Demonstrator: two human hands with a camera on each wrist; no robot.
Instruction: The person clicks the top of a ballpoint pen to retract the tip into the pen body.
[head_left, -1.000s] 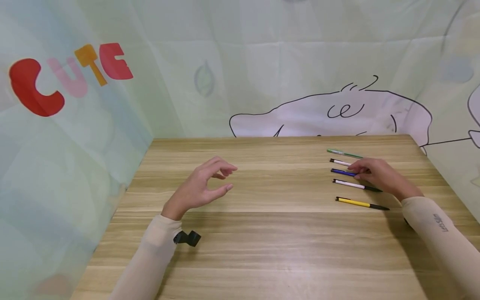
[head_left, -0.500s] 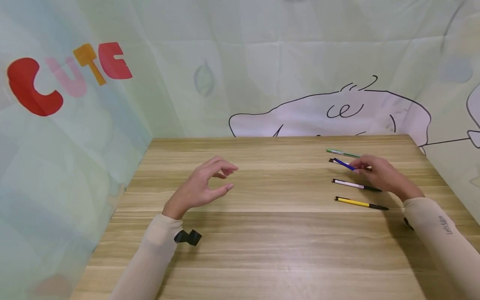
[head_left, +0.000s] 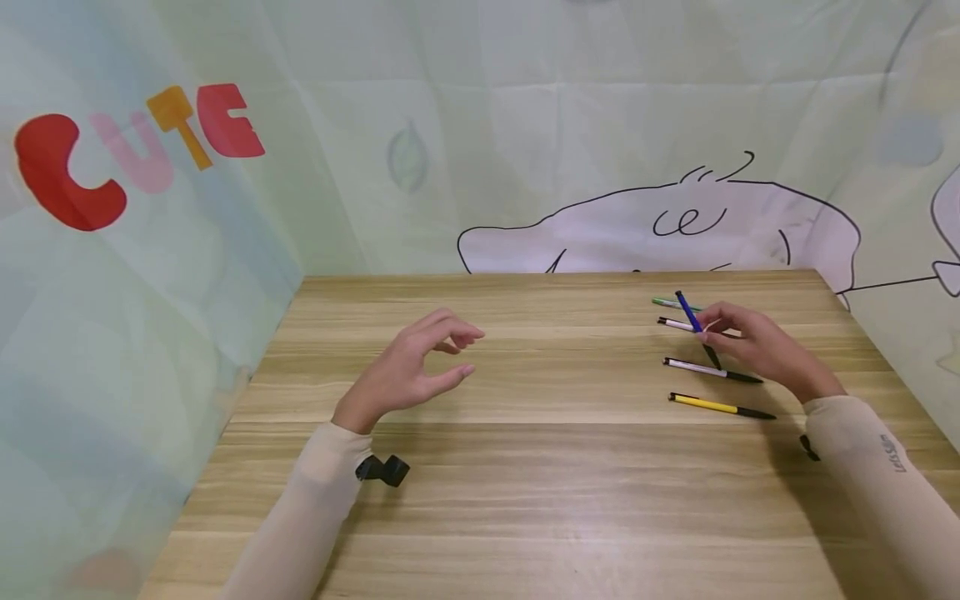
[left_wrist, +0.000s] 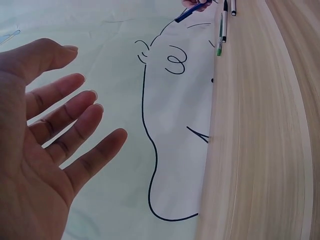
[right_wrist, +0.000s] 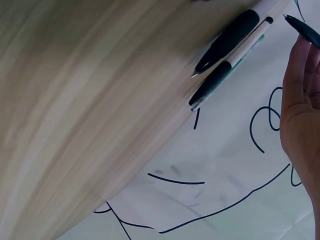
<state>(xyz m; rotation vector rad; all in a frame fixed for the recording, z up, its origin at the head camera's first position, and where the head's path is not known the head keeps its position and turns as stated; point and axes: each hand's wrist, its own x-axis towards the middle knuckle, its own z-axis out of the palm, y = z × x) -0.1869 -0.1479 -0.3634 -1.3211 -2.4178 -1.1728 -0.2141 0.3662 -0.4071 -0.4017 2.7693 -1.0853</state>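
One view alone, the head's, shows the yellow pen (head_left: 702,403). Toward the far right corner of the desk (head_left: 555,500), the right hand (head_left: 757,350) pinches the tilted blue pen (head_left: 690,312); the left hand (head_left: 408,362) (palm visible only from its wrist camera) hovers toward the left edge, fingers spread.

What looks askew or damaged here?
Nothing looks spilled or damaged. Only the slim blue-and-black pen stands out: the right hand holds it raised, slanted across the others' direction; the yellow-and-black pen, two white-and-black pens and slim green pen lie roughly parallel on the woodgrain table.
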